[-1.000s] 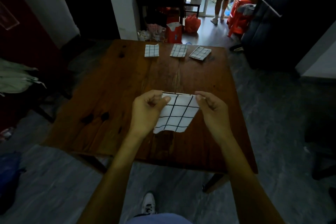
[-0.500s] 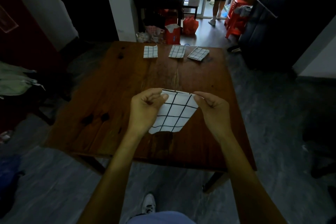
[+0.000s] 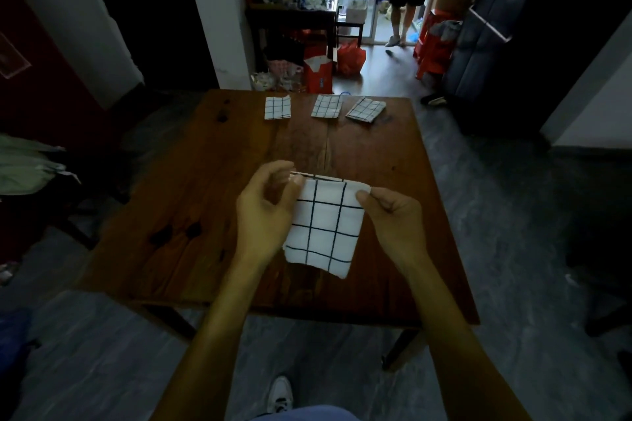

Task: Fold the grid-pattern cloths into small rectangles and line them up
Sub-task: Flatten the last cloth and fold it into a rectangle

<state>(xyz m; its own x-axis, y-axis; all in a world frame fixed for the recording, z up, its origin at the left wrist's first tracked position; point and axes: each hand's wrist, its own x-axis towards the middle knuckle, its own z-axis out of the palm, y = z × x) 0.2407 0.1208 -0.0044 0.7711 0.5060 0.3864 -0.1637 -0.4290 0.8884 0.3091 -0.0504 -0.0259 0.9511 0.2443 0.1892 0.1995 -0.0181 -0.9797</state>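
Grid-pattern cloth (image 3: 323, 225) hanging above table (image 3: 191, 215), top corners pinched in left hand (image 3: 265, 212) grip and right hand (image 3: 393, 219) grip

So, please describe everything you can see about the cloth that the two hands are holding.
The held cloth looks like thin white fabric with a black grid of large squares. It is folded into a rectangle with layered edges along the top. It hangs upright above the near half of the wooden table, its bottom edge slightly wavy. The left hand pinches its upper left corner and the right hand pinches its upper right corner. Whether its bottom touches the table cannot be told.
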